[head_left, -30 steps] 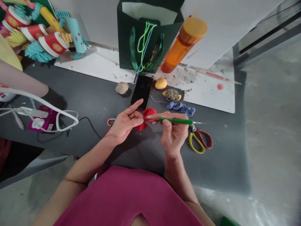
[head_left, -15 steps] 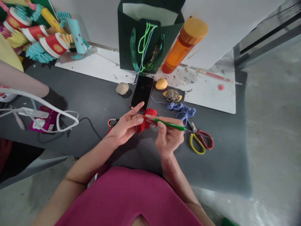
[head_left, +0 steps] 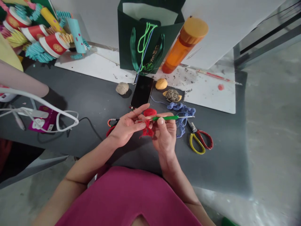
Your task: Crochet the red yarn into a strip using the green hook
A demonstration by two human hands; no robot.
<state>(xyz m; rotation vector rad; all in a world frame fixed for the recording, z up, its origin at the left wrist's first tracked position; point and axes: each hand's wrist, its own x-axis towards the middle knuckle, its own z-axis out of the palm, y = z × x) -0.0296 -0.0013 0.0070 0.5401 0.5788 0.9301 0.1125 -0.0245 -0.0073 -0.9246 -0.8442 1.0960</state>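
My right hand (head_left: 166, 133) grips a crochet hook (head_left: 167, 118) by its green handle, the metal end pointing right past my fingers. Its other tip reaches toward my left fingers, where the detail is too small to make out. My left hand (head_left: 127, 125) pinches red crochet work (head_left: 147, 129), which hangs between the two hands. Just beyond them lies a ball of red yarn (head_left: 150, 112). A black phone (head_left: 142, 91) rests flat ahead of my left fingers. To the right of my right hand is a blue crocheted strip (head_left: 182, 110).
Scissors (head_left: 199, 141) with red and yellow handles lie at the right. Behind the phone stand a dark green paper bag (head_left: 127, 47) and an orange bottle (head_left: 177, 50). Beige (head_left: 122, 88) and yellow yarn balls (head_left: 161, 83) sit nearby. White cables (head_left: 68, 114) loop at the left.
My right hand has moved slightly left and turned, so the hook now lies nearly level. More of the red crochet work shows between my hands. My left hand has barely shifted.
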